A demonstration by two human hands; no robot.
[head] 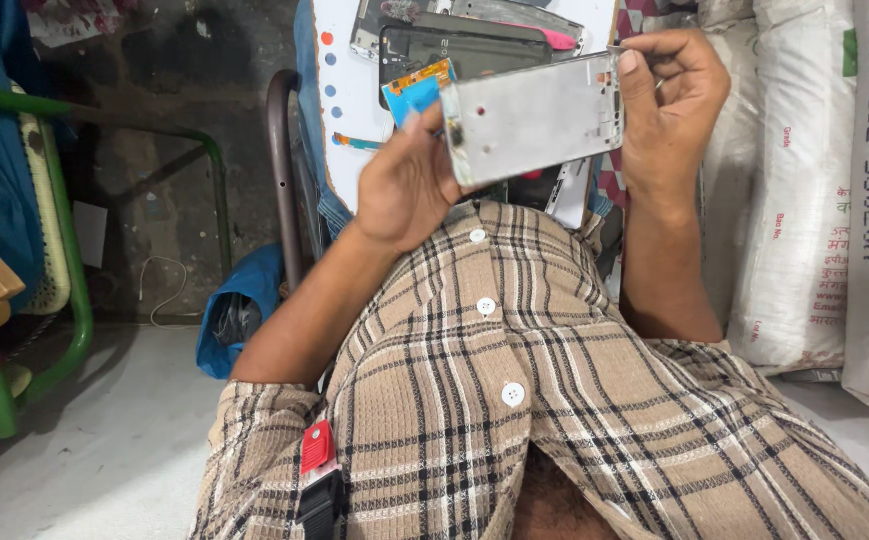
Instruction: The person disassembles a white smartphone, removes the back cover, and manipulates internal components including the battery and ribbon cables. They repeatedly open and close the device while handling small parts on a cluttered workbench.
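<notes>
White sacks (pixel 804 190) are stacked at three o'clock, and a green chair frame (pixel 74 300) stands at nine o'clock on the grey floor (pixel 104 450). A checked shirt (pixel 514 400) fills the six o'clock field. At twelve o'clock a white board (pixel 344 120) is seen, loaded with dark phone parts (pixel 454 50). Just below it, a silver phone frame (pixel 534 115) is held up, tilted, between both hands. The left hand (pixel 404 185) is closed around the frame's lower left end, thumb laid across its face. The right hand (pixel 669 105) is pinched on the upper right corner, fingertips curled over the edge. A small orange and blue part (pixel 416 88) shows just behind the frame at ten o'clock; whether it is attached cannot be told. In judgement, the frame is best supported by its edges only, with pressure kept light at the thin corner so that it is not bent, and steadied by the left hand while the right works.
</notes>
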